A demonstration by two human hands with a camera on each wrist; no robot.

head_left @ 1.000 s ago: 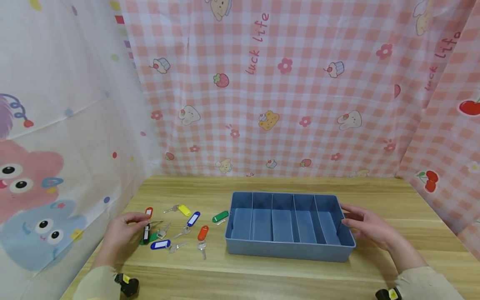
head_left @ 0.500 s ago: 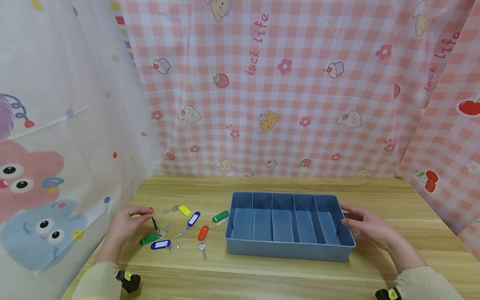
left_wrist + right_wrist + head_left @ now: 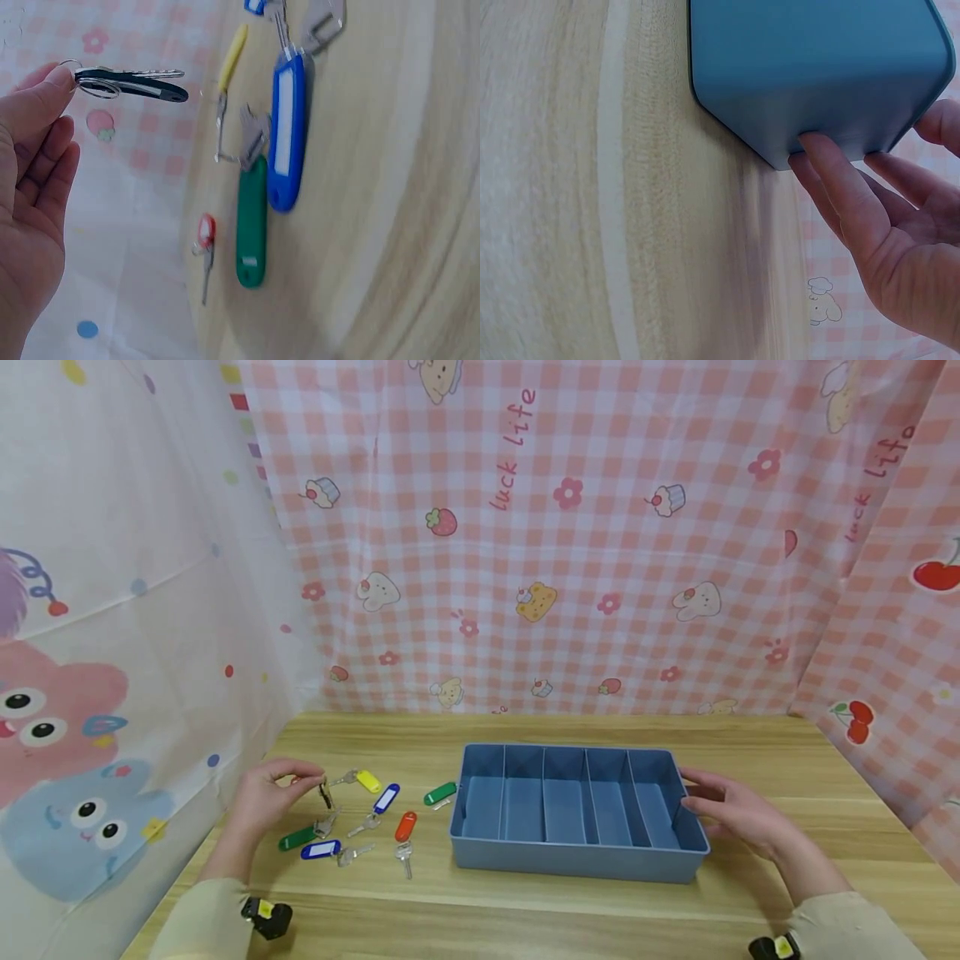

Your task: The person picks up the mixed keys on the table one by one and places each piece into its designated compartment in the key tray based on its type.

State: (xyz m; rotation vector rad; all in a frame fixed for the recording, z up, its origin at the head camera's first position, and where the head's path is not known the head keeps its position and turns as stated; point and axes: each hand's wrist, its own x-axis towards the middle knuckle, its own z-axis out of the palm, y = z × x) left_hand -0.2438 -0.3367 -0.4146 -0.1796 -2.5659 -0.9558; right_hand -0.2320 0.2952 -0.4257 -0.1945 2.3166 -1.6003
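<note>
In the head view my left hand [image 3: 268,797] is raised over the left part of the table. Its thumb and finger pinch the ring of a key with a black tag [image 3: 139,86], which hangs clear of the tabletop. Below lie a green-tagged key [image 3: 252,221], a blue-tagged key [image 3: 286,131] and a red-tagged key [image 3: 207,229]. My right hand [image 3: 738,810] holds the right end of a grey-blue compartment box [image 3: 577,860]. Several fingertips [image 3: 821,150] touch the end wall's outside, and one digit reaches the rim.
Between the left hand and the box lie keys with yellow [image 3: 367,781], blue [image 3: 386,798], orange-red [image 3: 406,827] and green [image 3: 440,793] tags. Upright dividers split the box. A checked pink cloth [image 3: 570,552] hangs behind the wooden table [image 3: 525,918].
My left hand has lifted the black-tagged key from beside the green tag and carried it up and to the right. The right hand and the box stay in place.
</note>
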